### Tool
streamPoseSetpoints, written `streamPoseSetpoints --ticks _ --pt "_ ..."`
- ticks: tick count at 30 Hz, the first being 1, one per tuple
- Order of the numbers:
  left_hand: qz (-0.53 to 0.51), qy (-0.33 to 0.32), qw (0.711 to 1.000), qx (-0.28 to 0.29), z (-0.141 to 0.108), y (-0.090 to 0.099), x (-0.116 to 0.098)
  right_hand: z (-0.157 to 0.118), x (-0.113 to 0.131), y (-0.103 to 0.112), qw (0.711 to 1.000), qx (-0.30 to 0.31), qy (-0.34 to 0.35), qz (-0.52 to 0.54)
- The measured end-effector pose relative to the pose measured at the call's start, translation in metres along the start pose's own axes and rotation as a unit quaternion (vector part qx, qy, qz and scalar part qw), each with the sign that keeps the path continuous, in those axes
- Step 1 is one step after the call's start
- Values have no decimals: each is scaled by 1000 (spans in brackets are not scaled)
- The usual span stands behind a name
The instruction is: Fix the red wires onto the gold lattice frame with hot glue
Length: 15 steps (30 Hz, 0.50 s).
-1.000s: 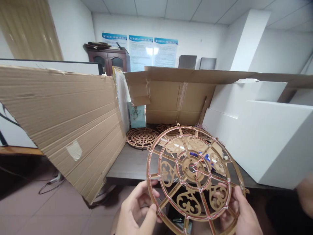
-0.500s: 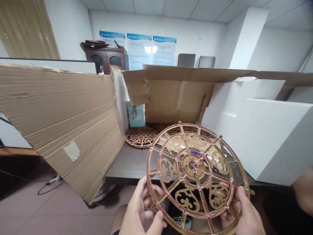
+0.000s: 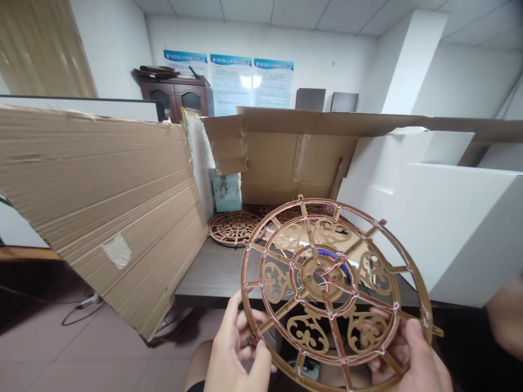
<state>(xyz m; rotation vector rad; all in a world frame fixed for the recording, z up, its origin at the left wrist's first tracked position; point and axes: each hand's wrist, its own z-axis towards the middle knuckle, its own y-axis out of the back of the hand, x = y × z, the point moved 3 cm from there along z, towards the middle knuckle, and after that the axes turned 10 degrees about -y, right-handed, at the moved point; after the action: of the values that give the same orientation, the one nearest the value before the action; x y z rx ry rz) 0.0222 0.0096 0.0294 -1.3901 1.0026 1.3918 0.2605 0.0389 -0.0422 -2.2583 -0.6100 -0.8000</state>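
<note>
Both my hands hold a round fretwork wooden wheel (image 3: 316, 277) up in front of me, gripping its lower rim. Thin red and white wire runs along its rim and spokes. My left hand (image 3: 237, 354) curls around the lower left of the rim, and my right hand (image 3: 417, 359) pinches the lower right, with its fingers behind the wheel. Through the openings, a blue object (image 3: 333, 255) shows on the table, mostly hidden. Two similar wooden discs lie on the table: one (image 3: 235, 228) beyond the wheel, another (image 3: 286, 211) partly behind it.
The dark table (image 3: 212, 272) is hemmed by a leaning cardboard sheet (image 3: 93, 190) on the left, an open cardboard box (image 3: 281, 158) behind, and large white panels (image 3: 461, 228) on the right. A person's arm (image 3: 506, 321) enters at the right edge.
The wheel has risen slightly, shifted right and turned more face-on to me. Both hands keep their hold, and the view has drifted a little.
</note>
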Motion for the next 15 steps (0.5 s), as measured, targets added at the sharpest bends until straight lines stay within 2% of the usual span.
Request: streamPoseSetpoints --ticks 4,8,15 --pt "35 -13 996 -76 -1 -5 -9 -3 -1 -4 1000 9 -2 -4" --pt "66 -31 990 -120 -2 -8 -13 -5 -3 -5 1000 14 8 -10" --pt "79 -31 987 -136 0 -6 -12 -7 -6 -8 1000 6 17 -24"
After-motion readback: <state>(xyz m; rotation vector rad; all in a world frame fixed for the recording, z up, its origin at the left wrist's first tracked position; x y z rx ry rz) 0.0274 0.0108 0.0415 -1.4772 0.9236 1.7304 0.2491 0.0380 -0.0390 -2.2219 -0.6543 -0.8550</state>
